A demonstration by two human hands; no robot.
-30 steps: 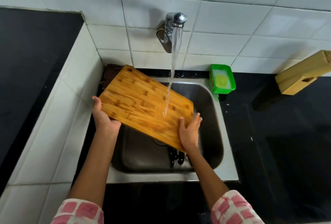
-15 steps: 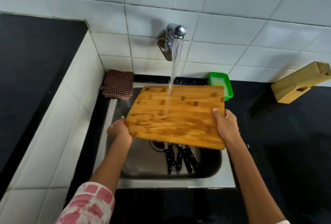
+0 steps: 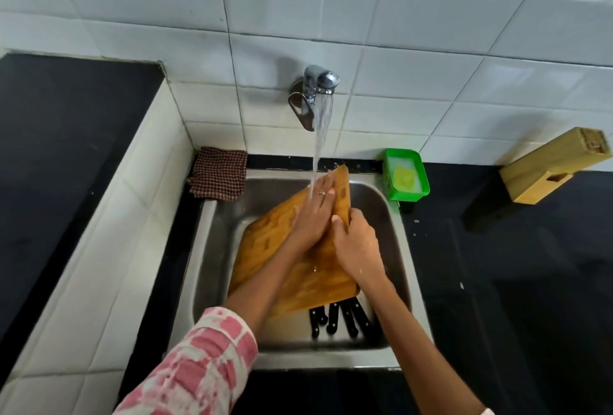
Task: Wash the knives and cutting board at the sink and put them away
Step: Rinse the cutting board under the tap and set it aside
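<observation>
Nearest, at the sink's point(image 3: 403, 341) front edge, black knife handles point(image 3: 341, 315) are seen lying on the basin floor, blades hidden under the board. They are judged parked there to wait for washing, not yet touched.

Over them the cutting board point(image 3: 265, 242) is held tilted inside the basin, low corner toward the front edge, high corner up at the back edge under the tap. The tilt is judged deliberate, so water runs down the face and drains into the basin rather than onto the counter point(image 3: 497, 282).

The right hand point(image 3: 360, 248) is clamped on the board's right edge, fingers curled round behind it, thumb point(image 3: 338, 225) pressed on the face. This is read as the steadying grip.

The left hand point(image 3: 311, 215) is laid flat on the wet face, fingers point(image 3: 326, 185) straight and close together, tips up in the stream; nothing is gripped, a ring is visible. It is judged to be rubbing the surface clean. Slight blur is noted on it.

Further back, water point(image 3: 320, 149) is seen falling from the wall tap point(image 3: 315, 89) onto those fingers and the board's top corner.

At the sink's back left corner a checked cloth point(image 3: 219, 172) is draped. At the back right corner a green soap tray point(image 3: 406, 175) with a yellow sponge is set within reach. At the counter's far right edge a wooden knife block point(image 3: 554, 166) is standing tilted, judged the put-away spot for the knives.
</observation>
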